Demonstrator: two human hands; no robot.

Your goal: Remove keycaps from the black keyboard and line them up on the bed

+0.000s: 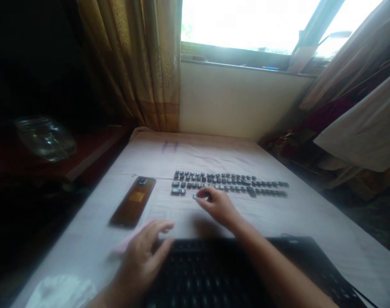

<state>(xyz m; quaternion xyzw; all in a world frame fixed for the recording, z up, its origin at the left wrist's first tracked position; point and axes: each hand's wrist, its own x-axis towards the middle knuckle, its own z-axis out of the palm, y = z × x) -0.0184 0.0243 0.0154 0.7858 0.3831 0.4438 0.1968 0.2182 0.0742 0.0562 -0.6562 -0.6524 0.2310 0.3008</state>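
Pinched between the thumb and index finger of my right hand [215, 203] is a small keycap [195, 196]. It is just above the cloth, at the near row of loose black keycaps [233, 188], which lie in several lines. My left hand [143, 250] is over the left edge of a black keyboard [195, 273], thumb and index finger apart with nothing visible between them. Part of a pink item [126, 244] shows behind that hand; its kind is unclear. My right forearm crosses above the keyboard and hides part of its keys.
A brown phone [133, 203] lies face down left of the keycaps. A crumpled white cloth [61, 292] is at the lower left. On a side surface at left stands a clear glass vessel [45, 137]. Curtains [150, 64] and a bright window are behind the cloth-covered surface [214, 149].
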